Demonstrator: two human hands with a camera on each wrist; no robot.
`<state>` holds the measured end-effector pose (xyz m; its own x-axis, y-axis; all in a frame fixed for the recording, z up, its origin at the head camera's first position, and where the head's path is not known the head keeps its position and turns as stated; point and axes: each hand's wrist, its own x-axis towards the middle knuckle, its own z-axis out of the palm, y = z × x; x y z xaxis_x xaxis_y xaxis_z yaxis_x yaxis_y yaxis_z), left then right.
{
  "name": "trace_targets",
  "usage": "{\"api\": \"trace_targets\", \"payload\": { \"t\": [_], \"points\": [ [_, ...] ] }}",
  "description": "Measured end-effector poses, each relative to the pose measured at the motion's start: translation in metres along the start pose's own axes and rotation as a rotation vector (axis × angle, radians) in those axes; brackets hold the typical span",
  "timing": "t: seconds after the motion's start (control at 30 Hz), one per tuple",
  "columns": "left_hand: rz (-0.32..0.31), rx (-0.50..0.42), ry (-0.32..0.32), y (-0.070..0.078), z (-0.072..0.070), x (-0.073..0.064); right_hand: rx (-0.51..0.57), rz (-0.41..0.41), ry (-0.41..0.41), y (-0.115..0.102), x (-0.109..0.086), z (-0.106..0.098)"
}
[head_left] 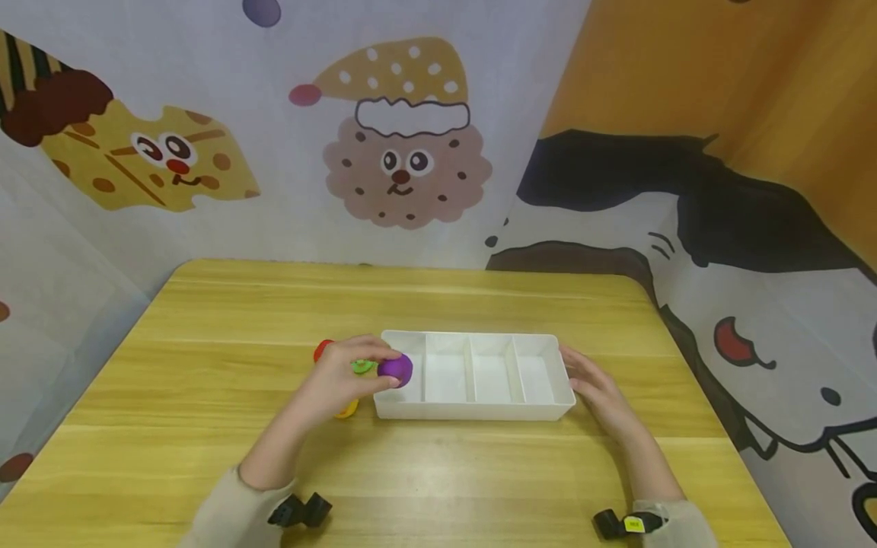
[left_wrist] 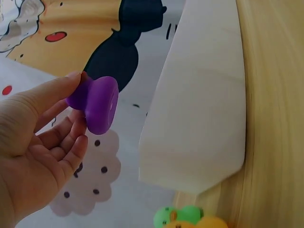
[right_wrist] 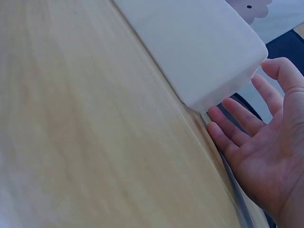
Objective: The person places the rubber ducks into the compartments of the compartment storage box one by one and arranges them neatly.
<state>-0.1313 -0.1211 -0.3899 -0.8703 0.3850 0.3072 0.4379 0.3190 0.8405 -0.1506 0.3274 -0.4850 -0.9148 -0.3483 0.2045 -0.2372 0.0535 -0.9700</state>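
My left hand (head_left: pixel 346 373) pinches a small rounded purple toy (head_left: pixel 396 370) between thumb and fingers, over the leftmost compartment of a white divided tray (head_left: pixel 473 412). The left wrist view has the purple toy (left_wrist: pixel 102 104) up close, smooth with a narrowed middle, apart from the tray's wall (left_wrist: pixel 199 104). At the tray's right end is my right hand (head_left: pixel 599 388). Its fingers are loosely spread along the end wall in the right wrist view, with the fingertips (right_wrist: pixel 228 102) at or very near the tray's corner.
Partly hidden by the left hand, a red piece (head_left: pixel 323 348), a green piece (head_left: pixel 362 367) and a yellow piece (head_left: pixel 348 409) lie left of the tray. The wooden table (head_left: pixel 438 479) meets a cartoon-printed cloth (head_left: pixel 274 236) at its back edge.
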Motion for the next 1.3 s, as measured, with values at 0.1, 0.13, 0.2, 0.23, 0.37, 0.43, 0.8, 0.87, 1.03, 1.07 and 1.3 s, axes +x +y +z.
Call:
{"api": "trace_targets", "payload": {
  "t": [0.1,0.13,0.2,0.23,0.37,0.43,0.8,0.87,1.03,1.07,1.3],
  "points": [
    [-0.002,-0.033,-0.027,0.004,0.006,0.006,0.000,0.005,0.002,0.000,0.000,0.000],
    [-0.003,-0.037,-0.032,0.005,0.008,0.008,0.000,0.007,0.003,0.000,0.000,0.000],
    [0.004,-0.041,-0.041,0.005,0.012,0.011,0.003,0.012,0.006,0.000,0.000,0.000],
    [-0.002,-0.043,-0.045,0.006,0.014,0.013,0.003,0.014,0.007,0.000,0.000,0.000],
    [0.010,-0.040,-0.059,0.015,0.019,0.020,0.006,0.020,0.005,0.000,0.000,0.000],
    [0.008,-0.041,-0.070,0.017,0.022,0.024,0.005,0.020,0.003,0.000,0.000,0.000],
    [0.103,-0.074,-0.134,0.023,0.051,0.050,0.002,0.034,-0.001,-0.001,-0.001,0.000],
    [0.110,-0.065,-0.144,0.024,0.058,0.056,-0.002,0.037,0.002,-0.001,-0.001,0.000],
    [0.149,-0.059,-0.169,0.028,0.073,0.069,-0.011,0.034,-0.001,-0.002,0.000,-0.001],
    [0.156,-0.054,-0.174,0.029,0.075,0.071,-0.014,0.034,-0.001,-0.002,0.000,-0.001],
    [0.160,-0.034,-0.220,0.033,0.091,0.084,-0.004,0.033,0.003,-0.001,0.000,0.000]
  ]
}}
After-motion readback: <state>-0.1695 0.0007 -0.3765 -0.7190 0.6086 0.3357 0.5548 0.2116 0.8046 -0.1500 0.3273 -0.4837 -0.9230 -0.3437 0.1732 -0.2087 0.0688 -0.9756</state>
